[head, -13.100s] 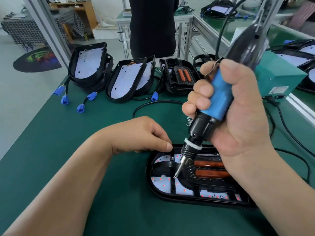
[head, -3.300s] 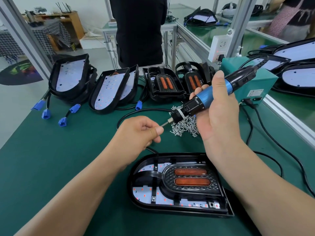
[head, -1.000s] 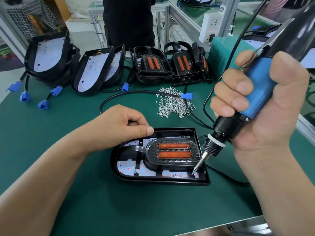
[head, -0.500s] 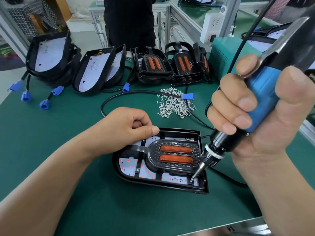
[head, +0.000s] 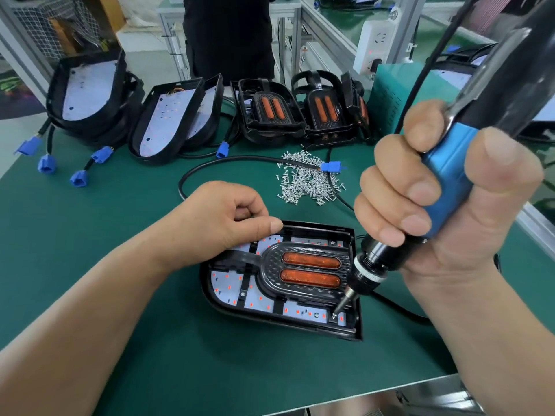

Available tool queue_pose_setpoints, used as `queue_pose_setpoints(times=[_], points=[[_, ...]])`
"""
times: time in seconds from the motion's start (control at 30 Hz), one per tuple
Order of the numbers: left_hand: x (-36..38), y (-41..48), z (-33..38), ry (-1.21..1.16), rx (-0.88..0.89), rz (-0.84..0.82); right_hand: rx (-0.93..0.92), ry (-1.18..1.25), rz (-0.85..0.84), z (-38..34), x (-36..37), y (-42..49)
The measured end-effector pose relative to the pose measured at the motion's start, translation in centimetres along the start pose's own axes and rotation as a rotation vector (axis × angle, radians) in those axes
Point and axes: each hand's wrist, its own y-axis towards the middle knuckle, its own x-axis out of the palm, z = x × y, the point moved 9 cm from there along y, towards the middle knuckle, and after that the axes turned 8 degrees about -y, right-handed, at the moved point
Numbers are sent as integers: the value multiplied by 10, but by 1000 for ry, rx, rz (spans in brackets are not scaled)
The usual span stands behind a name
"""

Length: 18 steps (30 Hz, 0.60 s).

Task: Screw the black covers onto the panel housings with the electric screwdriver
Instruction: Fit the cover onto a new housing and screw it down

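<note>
Head view: right hand (head: 486, 235) around electric screwdriver (head: 447, 181), bit (head: 339, 308) at panel housing (head: 318, 229) corner; left hand (head: 222, 217) a fist on rim.

Green-topped bench (head: 90, 235), aluminium-framed table (head: 286, 6) behind (a person in black (head: 228, 34) beside it), pale floor (head: 150, 55)

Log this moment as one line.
right hand grips electric screwdriver | bit at panel housing near-right corner | left hand rests on housing far-left rim | black cover seated

Bare green surface (head: 75, 250) lies open at the far left and in front of the panel housing (head: 207, 283). Behind it, a screw pile (head: 303, 184) and black cable (head: 210, 163) block the way; stacked housings (head: 168, 115) line the far edge.
</note>
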Motion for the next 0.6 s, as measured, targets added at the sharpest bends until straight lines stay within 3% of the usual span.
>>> queue_pose_setpoints(times=[0.13, 0.6], points=[[0, 2, 1, 11, 8, 5, 3, 58, -109, 4, -3, -6], [-2, 2, 1, 1, 36, 9, -61, 6, -35, 5, -18, -1]])
